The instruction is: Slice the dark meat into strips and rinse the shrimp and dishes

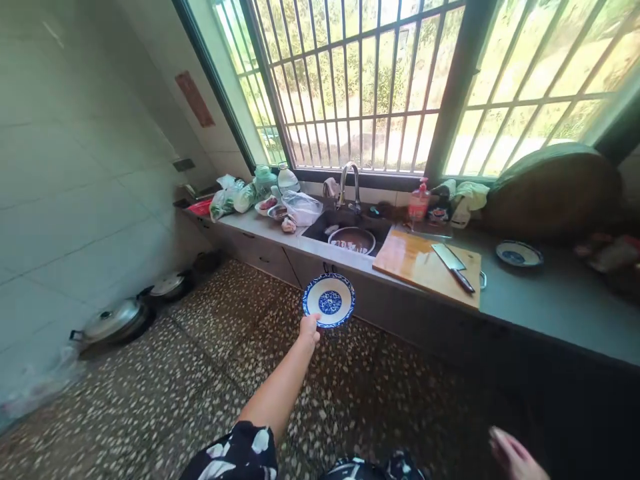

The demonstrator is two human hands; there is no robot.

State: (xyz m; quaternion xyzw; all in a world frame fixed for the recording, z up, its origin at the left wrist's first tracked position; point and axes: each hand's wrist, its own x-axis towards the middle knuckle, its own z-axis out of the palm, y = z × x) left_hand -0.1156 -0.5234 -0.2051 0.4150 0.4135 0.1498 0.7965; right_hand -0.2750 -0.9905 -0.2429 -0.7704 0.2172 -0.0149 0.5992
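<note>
Overhead, barred window (pixel 370 80); below, speckled floor (pixel 210 373).

This is a home kitchen: a long bench (pixel 540 303) runs under barred windows (pixel 360 80), with a sink (pixel 345 223) and tap (pixel 350 180) set into it. A cutting board (pixel 415 263) with a cleaver (pixel 453 265), food bags (pixel 227 197) and lidded pots (pixel 117 320) on the terrazzo floor show it.

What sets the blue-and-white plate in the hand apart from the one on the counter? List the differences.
The held plate is gripped at its rim by the left hand out over the speckled floor; the counter plate lies free on the grey countertop, right of the cutting board. The held plate tilts its face toward the camera; the counter plate lies flat. Both share a white field, blue rim band and blue centre medallion.
</note>
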